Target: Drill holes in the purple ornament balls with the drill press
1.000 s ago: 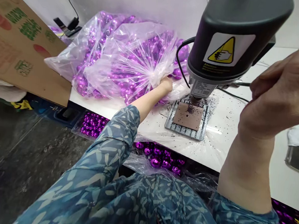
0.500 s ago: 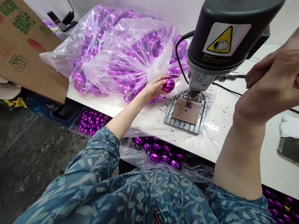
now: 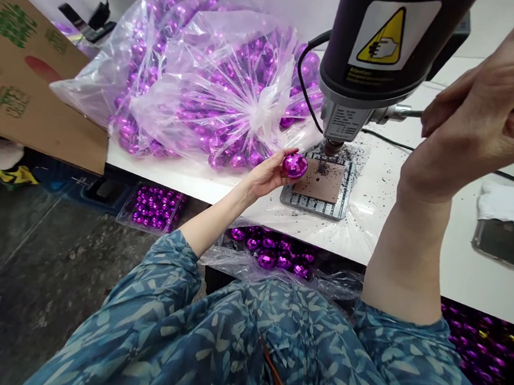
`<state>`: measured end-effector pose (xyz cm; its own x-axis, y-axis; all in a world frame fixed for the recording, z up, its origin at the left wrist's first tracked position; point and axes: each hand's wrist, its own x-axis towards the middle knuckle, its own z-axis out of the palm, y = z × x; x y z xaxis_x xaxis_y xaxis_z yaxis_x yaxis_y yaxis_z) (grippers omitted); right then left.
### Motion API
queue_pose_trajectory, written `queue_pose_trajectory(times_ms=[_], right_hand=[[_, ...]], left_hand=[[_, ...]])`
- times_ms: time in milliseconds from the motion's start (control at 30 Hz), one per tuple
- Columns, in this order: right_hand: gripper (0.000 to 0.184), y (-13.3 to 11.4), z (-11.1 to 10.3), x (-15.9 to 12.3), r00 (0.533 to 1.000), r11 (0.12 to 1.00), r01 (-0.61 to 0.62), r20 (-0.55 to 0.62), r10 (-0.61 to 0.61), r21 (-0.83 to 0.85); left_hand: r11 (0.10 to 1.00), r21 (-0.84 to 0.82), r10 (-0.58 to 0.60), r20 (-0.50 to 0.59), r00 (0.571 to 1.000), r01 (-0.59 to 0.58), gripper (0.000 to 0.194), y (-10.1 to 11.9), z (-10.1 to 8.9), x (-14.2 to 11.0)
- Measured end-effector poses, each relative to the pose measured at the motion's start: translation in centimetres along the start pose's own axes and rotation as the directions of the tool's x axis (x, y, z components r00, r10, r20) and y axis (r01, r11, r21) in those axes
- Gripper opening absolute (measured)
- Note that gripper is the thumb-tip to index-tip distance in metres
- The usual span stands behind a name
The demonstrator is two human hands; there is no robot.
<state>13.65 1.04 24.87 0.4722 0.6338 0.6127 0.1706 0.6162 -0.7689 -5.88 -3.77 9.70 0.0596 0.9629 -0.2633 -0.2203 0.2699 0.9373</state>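
Note:
My left hand [image 3: 271, 173] is closed around a shiny purple faceted bauble [image 3: 294, 166], held by the left edge of the drill press's base plate [image 3: 344, 194]. On that plate lies a brown square board [image 3: 331, 185] with a small hole, strewn with dark shavings. The black drill press head [image 3: 393, 49], bearing a yellow warning label, stands above it, its chuck [image 3: 333, 146] over the board's back edge. At the upper right my right hand [image 3: 486, 109] grips the end of the press's metal lever [image 3: 410, 113]; the grip itself is hidden by the fingers.
A knotted clear bag [image 3: 212, 88] full of purple baubles stands behind my left hand. Below the white table's edge are an open bag of baubles [image 3: 274, 253] and a tray [image 3: 155, 208]. A cardboard box [image 3: 34, 80] is at left; a phone [image 3: 504, 243] lies under white cloth at right.
My left hand has brought the bauble from beside the clear bag's knot toward me and slightly right, to the base plate. My right hand stays on the lever. The view has shifted slightly.

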Motion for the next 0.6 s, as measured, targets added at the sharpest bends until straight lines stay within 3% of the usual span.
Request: queue_pose_trajectory(times_ms=[300,433,600], right_hand=[[0.095,0.3,-0.8,-0.1,0.998,0.998,-0.015,0.065,0.019,-0.055],[0.096,0.2,-1.0,-0.2,0.996,0.998,0.034,0.087,-0.030,-0.054],[0.105,-0.3,-1.4,0.0,0.987,0.998,0.043,0.155,-0.035,-0.043]], left_hand=[[0.996,-0.090,0.024,-0.034,0.999,-0.027,0.028,-1.5,0.3,0.4],[0.999,0.022,0.045,-0.054,0.998,-0.044,0.040,-1.3,0.7,0.9],[0.959,0.211,0.213,-0.088,0.973,-0.191,0.046,-1.9,1.4,1.7]])
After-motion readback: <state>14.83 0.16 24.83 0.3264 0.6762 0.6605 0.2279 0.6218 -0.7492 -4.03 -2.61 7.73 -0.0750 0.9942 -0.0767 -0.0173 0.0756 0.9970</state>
